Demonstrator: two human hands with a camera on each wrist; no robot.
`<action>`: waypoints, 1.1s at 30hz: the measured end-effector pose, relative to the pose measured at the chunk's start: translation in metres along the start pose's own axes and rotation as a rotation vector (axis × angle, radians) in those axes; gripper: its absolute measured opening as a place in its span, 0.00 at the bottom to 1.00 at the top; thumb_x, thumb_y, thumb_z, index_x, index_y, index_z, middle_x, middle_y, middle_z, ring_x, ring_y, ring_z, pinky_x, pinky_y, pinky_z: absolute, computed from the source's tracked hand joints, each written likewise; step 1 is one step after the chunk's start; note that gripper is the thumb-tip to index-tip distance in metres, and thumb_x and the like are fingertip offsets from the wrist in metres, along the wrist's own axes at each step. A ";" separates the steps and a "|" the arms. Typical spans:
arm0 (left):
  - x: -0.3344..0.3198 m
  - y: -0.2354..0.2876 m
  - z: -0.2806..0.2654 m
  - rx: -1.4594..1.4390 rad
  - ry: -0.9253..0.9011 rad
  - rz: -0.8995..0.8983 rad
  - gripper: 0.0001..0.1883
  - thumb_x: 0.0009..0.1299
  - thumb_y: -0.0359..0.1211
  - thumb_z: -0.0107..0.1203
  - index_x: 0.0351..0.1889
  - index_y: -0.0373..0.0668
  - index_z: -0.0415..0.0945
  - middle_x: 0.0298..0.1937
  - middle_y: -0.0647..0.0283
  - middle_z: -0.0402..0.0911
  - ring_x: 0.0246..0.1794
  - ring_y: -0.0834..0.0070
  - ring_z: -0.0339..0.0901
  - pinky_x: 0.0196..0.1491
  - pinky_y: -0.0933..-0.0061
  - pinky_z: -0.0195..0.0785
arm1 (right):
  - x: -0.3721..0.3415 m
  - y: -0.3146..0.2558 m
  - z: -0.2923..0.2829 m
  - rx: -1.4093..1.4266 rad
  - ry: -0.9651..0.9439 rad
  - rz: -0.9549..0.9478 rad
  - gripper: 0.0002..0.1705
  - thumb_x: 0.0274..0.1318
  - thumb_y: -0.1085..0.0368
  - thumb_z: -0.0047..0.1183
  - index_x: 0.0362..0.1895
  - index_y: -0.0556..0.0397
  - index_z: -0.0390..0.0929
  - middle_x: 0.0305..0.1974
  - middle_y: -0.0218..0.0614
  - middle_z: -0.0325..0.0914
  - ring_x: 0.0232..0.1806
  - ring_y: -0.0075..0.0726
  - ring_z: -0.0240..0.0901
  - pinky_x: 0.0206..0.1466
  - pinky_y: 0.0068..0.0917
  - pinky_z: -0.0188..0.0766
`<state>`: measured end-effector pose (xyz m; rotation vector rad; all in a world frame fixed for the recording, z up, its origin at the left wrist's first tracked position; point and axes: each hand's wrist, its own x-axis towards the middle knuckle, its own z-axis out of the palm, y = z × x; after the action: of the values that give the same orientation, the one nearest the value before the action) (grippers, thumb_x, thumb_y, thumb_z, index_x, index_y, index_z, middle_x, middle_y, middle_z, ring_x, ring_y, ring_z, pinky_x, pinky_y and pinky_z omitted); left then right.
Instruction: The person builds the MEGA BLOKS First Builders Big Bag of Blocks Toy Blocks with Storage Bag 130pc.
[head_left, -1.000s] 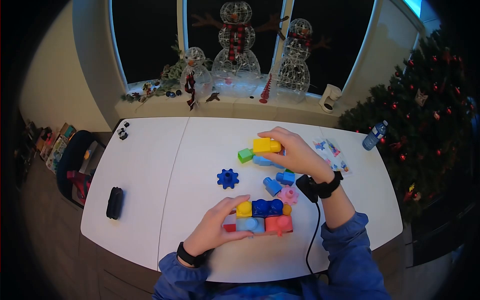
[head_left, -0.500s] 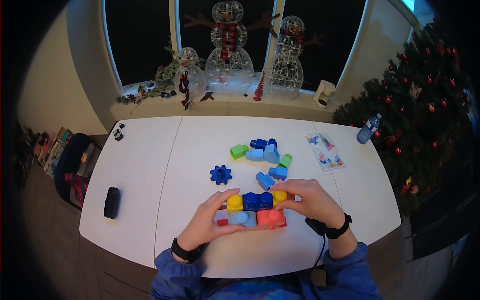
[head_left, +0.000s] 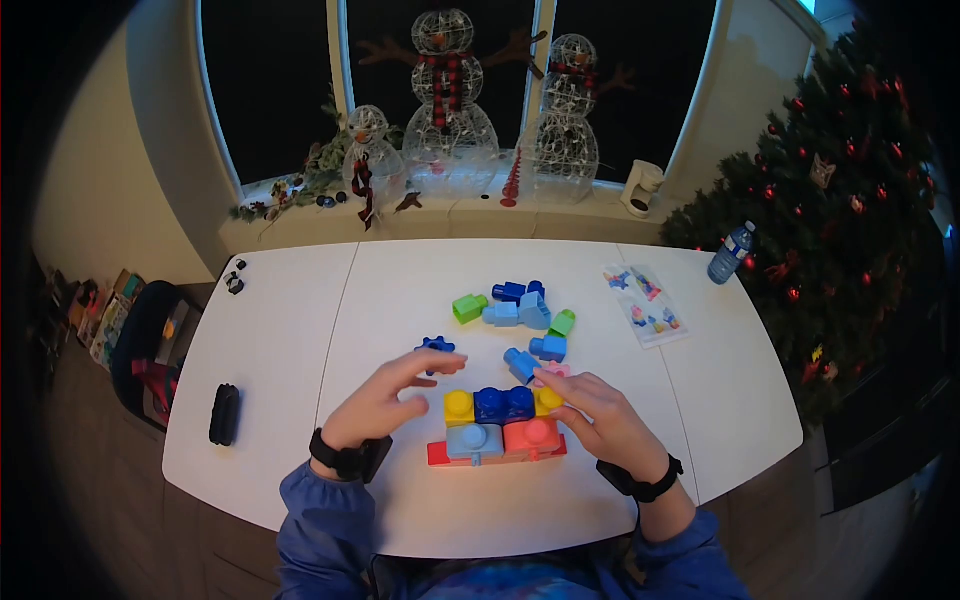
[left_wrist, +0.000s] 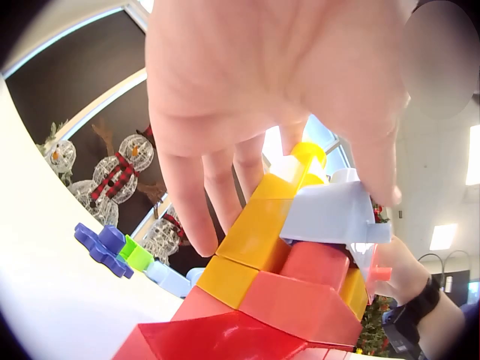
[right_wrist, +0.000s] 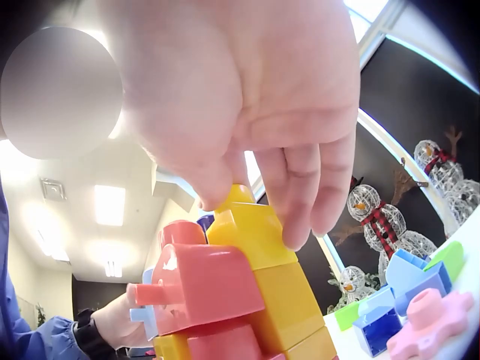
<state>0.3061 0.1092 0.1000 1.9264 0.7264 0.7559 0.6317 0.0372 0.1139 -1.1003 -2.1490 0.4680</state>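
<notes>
A built stack of toy building blocks stands near the table's front, red base [head_left: 438,455] at the bottom. A light grey-blue block [head_left: 474,440] and a coral block [head_left: 531,436] face the person. Behind them run a yellow block [head_left: 459,404], a dark blue block [head_left: 504,402] and another yellow block [right_wrist: 262,234] at the right end. My right hand [head_left: 622,428] pinches that right-end yellow block, thumb by its stud and fingers on its far side. My left hand [head_left: 378,402] is spread just left of the stack in the head view, holding nothing, and partly covers a blue gear [head_left: 436,344].
Beyond the stack lie a pink gear [right_wrist: 431,322], a loose blue block [head_left: 520,364], green blocks [head_left: 468,308] and several other blue ones. A picture sheet [head_left: 645,305] and a water bottle [head_left: 731,252] lie farther right. A black case [head_left: 225,414] sits at left.
The right hand brought a yellow block from the back of the table down onto the stack's right end. The left hand let go of the stack and moved up and left.
</notes>
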 end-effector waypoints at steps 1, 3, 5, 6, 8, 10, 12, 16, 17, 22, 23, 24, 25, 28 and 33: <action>0.018 -0.007 -0.007 0.027 0.054 -0.054 0.31 0.71 0.43 0.67 0.70 0.41 0.74 0.63 0.55 0.82 0.63 0.62 0.79 0.65 0.61 0.74 | -0.001 0.001 0.002 0.001 0.012 -0.010 0.29 0.68 0.70 0.58 0.73 0.49 0.74 0.47 0.46 0.82 0.54 0.54 0.78 0.64 0.42 0.73; 0.056 -0.016 -0.015 0.187 0.156 -0.101 0.27 0.74 0.43 0.65 0.65 0.39 0.77 0.58 0.54 0.84 0.58 0.61 0.81 0.61 0.61 0.75 | -0.001 0.004 0.004 0.000 0.039 -0.034 0.28 0.68 0.70 0.58 0.71 0.49 0.75 0.46 0.46 0.82 0.52 0.54 0.79 0.60 0.41 0.75; 0.092 -0.033 -0.018 0.447 0.184 -0.057 0.24 0.73 0.42 0.65 0.61 0.37 0.80 0.54 0.51 0.85 0.55 0.58 0.83 0.59 0.60 0.76 | -0.002 0.000 0.004 0.058 0.023 0.034 0.27 0.67 0.70 0.58 0.70 0.48 0.76 0.45 0.46 0.82 0.49 0.53 0.80 0.56 0.40 0.77; 0.109 -0.052 -0.020 0.574 0.162 -0.022 0.24 0.73 0.42 0.65 0.60 0.36 0.80 0.53 0.49 0.85 0.54 0.56 0.83 0.58 0.60 0.76 | -0.002 -0.002 0.004 0.088 0.013 0.069 0.27 0.67 0.70 0.58 0.70 0.48 0.76 0.45 0.45 0.83 0.47 0.52 0.80 0.54 0.39 0.78; 0.131 -0.076 -0.018 0.754 0.110 0.004 0.23 0.72 0.42 0.65 0.58 0.35 0.81 0.52 0.46 0.84 0.52 0.52 0.82 0.57 0.58 0.77 | -0.002 0.001 0.005 0.076 0.031 0.030 0.27 0.67 0.70 0.59 0.69 0.48 0.76 0.45 0.45 0.83 0.45 0.52 0.81 0.52 0.38 0.79; 0.148 -0.092 -0.012 0.865 0.052 -0.014 0.23 0.70 0.41 0.66 0.56 0.34 0.82 0.50 0.44 0.83 0.51 0.48 0.82 0.57 0.56 0.76 | -0.001 0.002 0.005 0.068 0.037 0.015 0.27 0.66 0.70 0.59 0.69 0.48 0.77 0.45 0.45 0.83 0.45 0.52 0.81 0.50 0.38 0.80; 0.157 -0.105 -0.009 0.937 0.015 -0.073 0.21 0.67 0.40 0.67 0.51 0.34 0.83 0.48 0.46 0.85 0.51 0.47 0.81 0.57 0.54 0.76 | -0.002 0.002 0.004 0.061 0.026 0.023 0.27 0.66 0.70 0.60 0.69 0.47 0.77 0.45 0.45 0.84 0.45 0.52 0.81 0.51 0.38 0.80; 0.153 -0.111 -0.015 0.972 0.056 -0.109 0.19 0.66 0.38 0.68 0.49 0.35 0.82 0.43 0.48 0.85 0.50 0.50 0.82 0.57 0.56 0.77 | -0.002 0.003 0.005 0.039 0.038 0.006 0.26 0.66 0.69 0.60 0.68 0.47 0.78 0.46 0.45 0.84 0.47 0.51 0.82 0.51 0.38 0.80; 0.147 -0.106 -0.018 0.955 0.074 -0.101 0.18 0.66 0.36 0.68 0.49 0.35 0.81 0.41 0.49 0.85 0.50 0.51 0.82 0.56 0.57 0.77 | -0.002 0.003 0.004 0.037 0.039 0.002 0.26 0.66 0.69 0.60 0.68 0.47 0.78 0.46 0.45 0.84 0.47 0.51 0.82 0.51 0.38 0.80; 0.081 0.000 -0.018 0.308 0.296 -0.124 0.26 0.71 0.25 0.63 0.66 0.38 0.69 0.51 0.53 0.80 0.51 0.62 0.84 0.57 0.62 0.78 | -0.001 0.003 0.005 0.040 0.047 0.000 0.26 0.65 0.70 0.61 0.68 0.46 0.78 0.47 0.44 0.85 0.47 0.50 0.82 0.52 0.38 0.80; 0.065 0.016 -0.012 0.178 0.318 -0.149 0.28 0.72 0.24 0.62 0.69 0.39 0.66 0.54 0.54 0.79 0.52 0.64 0.84 0.57 0.63 0.77 | -0.001 0.003 0.005 0.037 0.051 -0.002 0.26 0.65 0.70 0.61 0.68 0.46 0.78 0.47 0.44 0.85 0.47 0.50 0.82 0.52 0.38 0.80; 0.048 0.023 -0.008 0.094 0.320 -0.103 0.28 0.73 0.23 0.61 0.71 0.39 0.65 0.56 0.55 0.77 0.54 0.64 0.83 0.59 0.63 0.76 | -0.001 0.003 0.005 0.035 0.055 -0.003 0.26 0.65 0.70 0.61 0.68 0.46 0.78 0.47 0.44 0.85 0.47 0.50 0.82 0.52 0.38 0.80; 0.029 0.025 -0.003 0.009 0.322 -0.058 0.29 0.74 0.23 0.61 0.72 0.40 0.64 0.58 0.55 0.75 0.57 0.65 0.82 0.61 0.62 0.75 | -0.001 0.003 0.005 0.037 0.050 0.004 0.27 0.65 0.70 0.61 0.68 0.46 0.78 0.47 0.44 0.85 0.47 0.51 0.82 0.52 0.38 0.80; -0.010 0.028 0.019 -0.131 0.341 0.087 0.30 0.75 0.22 0.61 0.73 0.42 0.63 0.61 0.57 0.74 0.62 0.66 0.78 0.67 0.62 0.70 | -0.002 0.003 0.006 0.048 0.042 0.018 0.27 0.65 0.70 0.60 0.68 0.46 0.78 0.47 0.44 0.85 0.47 0.51 0.82 0.52 0.38 0.80; -0.023 0.013 0.039 -0.015 0.288 0.235 0.28 0.73 0.21 0.63 0.69 0.41 0.68 0.63 0.56 0.74 0.66 0.64 0.74 0.70 0.61 0.66 | -0.001 0.003 0.006 0.059 0.060 -0.009 0.26 0.66 0.71 0.59 0.68 0.47 0.78 0.48 0.45 0.85 0.47 0.53 0.82 0.52 0.39 0.80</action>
<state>0.3232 0.0655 0.0916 1.9314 0.6689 1.1986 0.6299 0.0378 0.1071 -1.0585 -2.0743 0.4852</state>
